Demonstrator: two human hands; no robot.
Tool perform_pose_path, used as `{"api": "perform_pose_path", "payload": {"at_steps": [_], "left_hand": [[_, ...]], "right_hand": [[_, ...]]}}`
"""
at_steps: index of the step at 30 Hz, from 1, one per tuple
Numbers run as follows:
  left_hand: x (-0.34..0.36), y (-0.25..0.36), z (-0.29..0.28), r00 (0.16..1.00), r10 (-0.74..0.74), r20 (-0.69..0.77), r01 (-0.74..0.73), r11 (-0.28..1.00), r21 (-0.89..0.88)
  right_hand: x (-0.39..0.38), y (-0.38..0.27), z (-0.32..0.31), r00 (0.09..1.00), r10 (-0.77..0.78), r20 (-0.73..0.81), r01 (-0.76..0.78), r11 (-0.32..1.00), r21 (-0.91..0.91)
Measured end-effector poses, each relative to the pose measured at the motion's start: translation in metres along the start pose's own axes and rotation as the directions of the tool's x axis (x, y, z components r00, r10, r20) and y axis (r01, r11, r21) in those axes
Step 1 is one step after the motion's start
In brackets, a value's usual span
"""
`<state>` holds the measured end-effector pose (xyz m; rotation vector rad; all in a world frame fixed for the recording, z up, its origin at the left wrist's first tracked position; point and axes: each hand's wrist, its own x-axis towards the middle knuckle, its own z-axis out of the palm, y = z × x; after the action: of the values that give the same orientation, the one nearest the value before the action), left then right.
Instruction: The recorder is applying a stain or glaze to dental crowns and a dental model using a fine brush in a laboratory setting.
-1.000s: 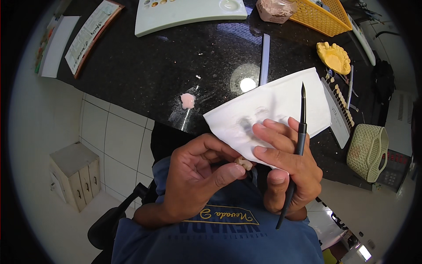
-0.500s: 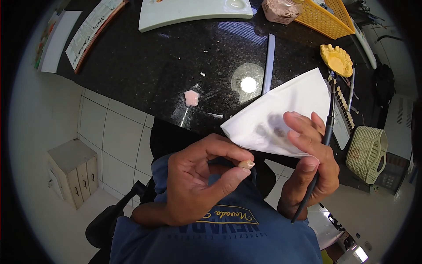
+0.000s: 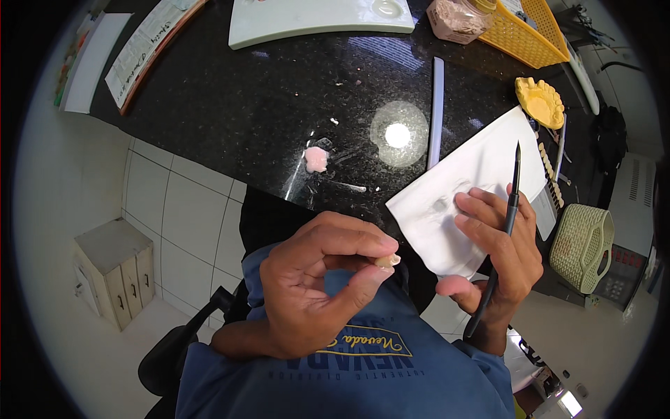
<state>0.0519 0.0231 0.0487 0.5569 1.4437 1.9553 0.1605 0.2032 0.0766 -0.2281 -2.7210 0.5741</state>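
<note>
Between thumb and fingertips, my left hand (image 3: 307, 286) pinches a small cream-coloured dental crown (image 3: 388, 261) in front of my chest. A slim brush (image 3: 511, 213) with a dark handle and pointed dark tip lies across my right hand (image 3: 508, 258), caught by its fingers, tip pointing up and away. Those right fingertips rest on a folded white paper napkin (image 3: 488, 157), where greyish smudges show. The right thumb stands apart from the fingers. The napkin lies at the black counter's (image 3: 230, 126) near edge, part of it hanging over.
A pink blob (image 3: 316, 159) sits on the counter, left of a blue-grey strip (image 3: 437, 105). Farther off are a pale tray (image 3: 314, 36), a jar of pink powder (image 3: 457, 22) and a yellow basket (image 3: 558, 50). A yellow dental cast (image 3: 539, 103) and green basket (image 3: 583, 244) stand at right.
The napkin has shifted right and flattened under my right fingers. The right thumb has come off it, and the brush now points more upright. My left hand keeps its pinch, almost unmoved.
</note>
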Motion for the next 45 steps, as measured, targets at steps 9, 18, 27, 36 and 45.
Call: {"api": "perform_pose_path", "payload": {"at_steps": [9, 18, 27, 36, 45], "left_hand": [[-0.001, 0.003, -0.028, 0.968, 0.144, -0.205, -0.152, 0.988, -0.025], [0.018, 0.012, -0.04, 0.915, 0.264, -0.304, -0.27, 0.963, 0.024], [0.038, 0.026, -0.037, 0.944, 0.215, -0.249, -0.258, 0.954, -0.154], [0.059, 0.038, -0.013, 0.988, 0.157, -0.007, -0.153, 0.948, -0.28], [0.075, 0.051, 0.009, 0.992, 0.049, 0.117, -0.011, 0.952, -0.307]], "right_hand": [[0.009, 0.006, 0.004, 0.998, -0.003, -0.068, 0.0, 0.999, -0.039], [0.005, -0.006, 0.009, 0.933, 0.062, -0.354, 0.006, 0.982, 0.187], [0.015, 0.009, -0.024, 0.86, 0.154, -0.486, -0.077, 0.982, 0.174], [0.055, 0.062, -0.041, 0.834, 0.405, -0.375, -0.47, 0.877, -0.097], [0.064, 0.08, -0.026, 0.874, 0.332, -0.356, -0.421, 0.881, -0.214]]}}
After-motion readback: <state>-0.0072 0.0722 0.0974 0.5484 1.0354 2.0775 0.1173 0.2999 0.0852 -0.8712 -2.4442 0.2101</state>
